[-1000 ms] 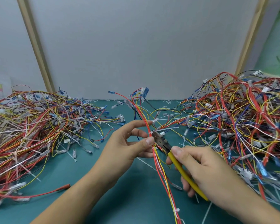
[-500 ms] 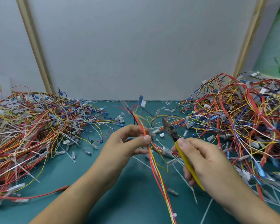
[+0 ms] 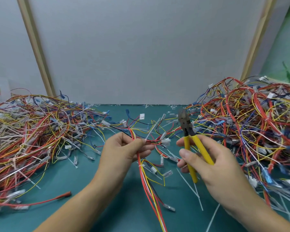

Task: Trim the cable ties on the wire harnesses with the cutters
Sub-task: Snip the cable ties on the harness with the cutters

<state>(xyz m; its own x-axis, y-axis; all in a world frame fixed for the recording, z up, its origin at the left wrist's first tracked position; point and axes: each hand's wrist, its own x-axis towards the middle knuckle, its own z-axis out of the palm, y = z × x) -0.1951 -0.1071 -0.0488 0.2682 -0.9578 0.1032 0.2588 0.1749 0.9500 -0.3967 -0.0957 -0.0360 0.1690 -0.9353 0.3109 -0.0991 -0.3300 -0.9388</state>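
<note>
While left hand (image 3: 124,149) pinches harness (image 3: 142,171), cutters (image 3: 186,143) upright

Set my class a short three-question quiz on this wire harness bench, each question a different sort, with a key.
1. True or false: the cutters are biting the harness held by the left hand.
2. Which hand grips the cutters? A) left B) right C) neither
3. Fill in: the cutters' handles are ____.
Key: 1 false, they point up, apart from the harness; 2 B, the right hand; 3 yellow.
</note>
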